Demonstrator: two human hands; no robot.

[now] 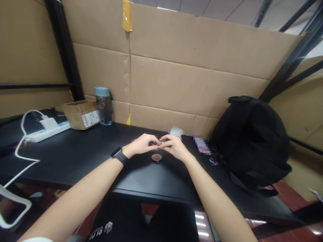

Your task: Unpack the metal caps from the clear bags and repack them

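Note:
My left hand (142,144), with a black watch on the wrist, and my right hand (176,148) meet above the middle of the black table. The fingers of both are closed in a pinch around a small pale or silvery piece (162,143). Most of that piece is hidden by the fingers, and I cannot make out its kind. Just below the hands, on the near side, lies a small round metal dish (153,157) with small red pieces (156,157) in it. A few more red bits (133,140) show just behind my left hand.
A crumpled clear plastic bag (176,132) lies behind my right hand. To the right are a phone (202,146), keys (212,161) and a black backpack (252,141). A bottle (104,107), a cardboard box (75,116) and a power strip (47,132) stand left.

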